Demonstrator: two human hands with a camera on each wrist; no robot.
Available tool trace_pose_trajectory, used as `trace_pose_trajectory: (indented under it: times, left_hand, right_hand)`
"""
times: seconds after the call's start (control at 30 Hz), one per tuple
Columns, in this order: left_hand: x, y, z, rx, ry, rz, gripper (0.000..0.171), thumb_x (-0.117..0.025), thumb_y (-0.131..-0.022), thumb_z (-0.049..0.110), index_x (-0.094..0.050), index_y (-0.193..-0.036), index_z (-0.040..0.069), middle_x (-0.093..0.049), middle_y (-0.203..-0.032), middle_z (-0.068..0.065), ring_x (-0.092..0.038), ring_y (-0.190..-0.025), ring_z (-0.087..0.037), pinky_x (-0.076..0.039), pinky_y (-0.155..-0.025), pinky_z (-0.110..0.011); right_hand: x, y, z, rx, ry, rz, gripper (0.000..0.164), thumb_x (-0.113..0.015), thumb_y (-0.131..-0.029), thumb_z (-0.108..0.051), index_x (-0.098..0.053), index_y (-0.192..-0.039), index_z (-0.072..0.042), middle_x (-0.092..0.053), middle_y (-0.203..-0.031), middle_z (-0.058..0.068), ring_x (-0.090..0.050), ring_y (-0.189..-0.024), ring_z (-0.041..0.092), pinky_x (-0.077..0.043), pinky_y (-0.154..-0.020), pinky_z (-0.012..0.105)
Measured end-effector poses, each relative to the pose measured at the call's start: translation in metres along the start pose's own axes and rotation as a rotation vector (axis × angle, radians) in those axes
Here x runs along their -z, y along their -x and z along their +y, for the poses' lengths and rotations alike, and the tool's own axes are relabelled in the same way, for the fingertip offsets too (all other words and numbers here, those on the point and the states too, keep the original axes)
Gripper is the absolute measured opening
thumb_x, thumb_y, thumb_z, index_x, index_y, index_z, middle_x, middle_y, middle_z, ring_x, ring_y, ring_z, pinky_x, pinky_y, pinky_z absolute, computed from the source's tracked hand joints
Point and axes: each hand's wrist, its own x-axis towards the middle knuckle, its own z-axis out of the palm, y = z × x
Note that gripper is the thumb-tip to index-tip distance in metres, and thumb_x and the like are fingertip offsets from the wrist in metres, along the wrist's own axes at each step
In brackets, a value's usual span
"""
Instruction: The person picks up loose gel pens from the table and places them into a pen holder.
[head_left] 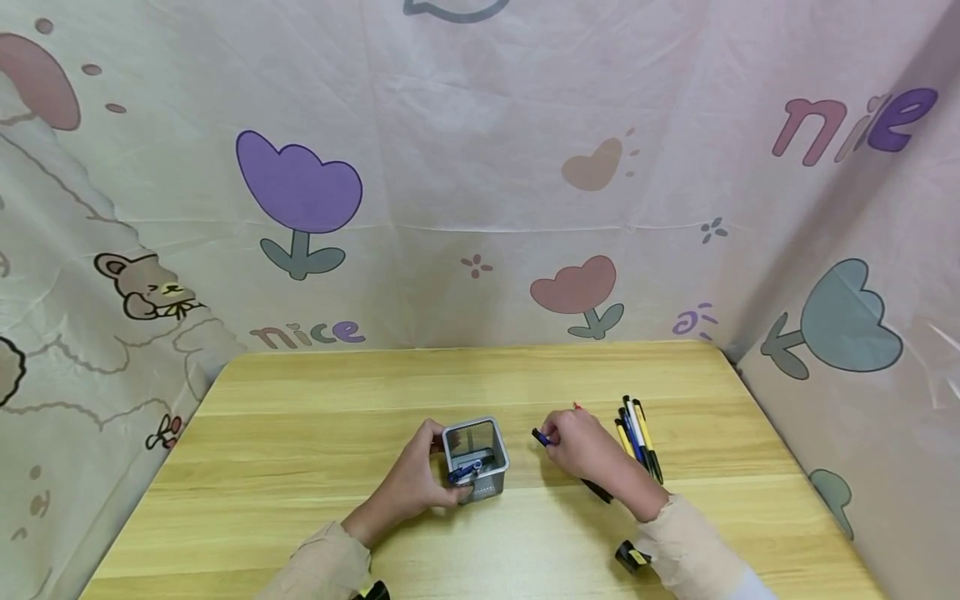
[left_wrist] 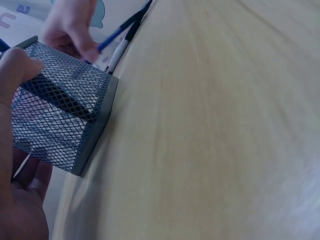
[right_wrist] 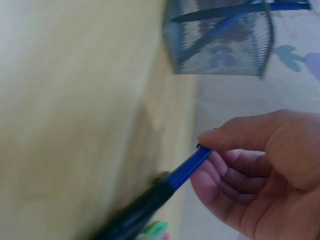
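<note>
My left hand [head_left: 423,475] grips a silver mesh pen holder [head_left: 486,486] by its side, thumb near and fingers on the far side. Inside the holder lean pens; a blue pen [head_left: 463,472] sticks up over its rim. To the right, my right hand [head_left: 583,446] pinches a blue and black pen [right_wrist: 186,169] between thumb and fingers. That pen slants down from the fingertips, its black part blurred in the right wrist view. The pen holder [left_wrist: 65,105] stands upright on the table, its bottom edge along the wood in the left wrist view.
Beyond my right wrist lies a loose group of several pens [head_left: 643,440], yellow, white, blue and black. A red tip [head_left: 577,406] shows just behind my right hand. The wooden table [head_left: 300,400] meets a printed cloth [head_left: 450,167] at the back and sides.
</note>
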Motion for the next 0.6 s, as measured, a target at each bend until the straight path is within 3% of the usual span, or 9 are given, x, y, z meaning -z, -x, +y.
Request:
trace_pose_trajectory:
  times: [0.13,0.17,0.2,0.6]
  left_hand:
    - [0.0,0.0,-0.001,-0.003,-0.006,0.0,0.075,-0.089,-0.056,0.016,-0.04,-0.114,0.011,-0.054,-0.111,-0.007,-0.056,-0.099,-0.02,-0.051,-0.089,-0.034]
    - [0.0,0.0,-0.001,-0.005,-0.007,0.0,0.075,-0.089,-0.056,0.016,-0.04,-0.114,0.011,-0.054,-0.111,-0.007,-0.056,-0.099,-0.02,-0.051,-0.089,-0.034]
    - [0.0,0.0,-0.001,-0.007,-0.009,0.001,0.075,-0.089,-0.056,0.016,-0.04,-0.114,0.012,-0.054,-0.111,-0.007,-0.056,-0.099,-0.02,-0.051,-0.089,-0.034]
    - [0.001,-0.001,-0.003,-0.019,0.001,-0.008,0.074,-0.089,-0.057,0.021,-0.041,-0.112,0.011,-0.056,-0.11,-0.007,-0.058,-0.097,-0.019,-0.052,-0.086,-0.034]
  right_hand:
    - [0.012,-0.001,-0.01,0.054,-0.067,0.087,0.012,-0.073,-0.076,-0.006,-0.065,-0.085,-0.009,-0.061,-0.073,-0.006,-0.056,-0.066,0.004,-0.053,-0.066,0.022]
    - [0.015,-0.001,-0.012,0.066,-0.086,0.102,0.012,-0.073,-0.077,-0.007,-0.065,-0.086,-0.009,-0.061,-0.074,-0.005,-0.056,-0.066,0.004,-0.051,-0.057,0.018]
    - [0.018,-0.002,-0.014,0.081,-0.101,0.118,0.012,-0.073,-0.077,-0.007,-0.065,-0.086,-0.009,-0.061,-0.074,-0.005,-0.056,-0.066,0.004,-0.05,-0.057,0.017]
    - [0.042,0.001,-0.036,0.157,-0.356,0.277,0.013,-0.073,-0.076,-0.006,-0.066,-0.084,-0.014,-0.066,-0.076,-0.006,-0.062,-0.067,0.005,-0.055,-0.058,0.02]
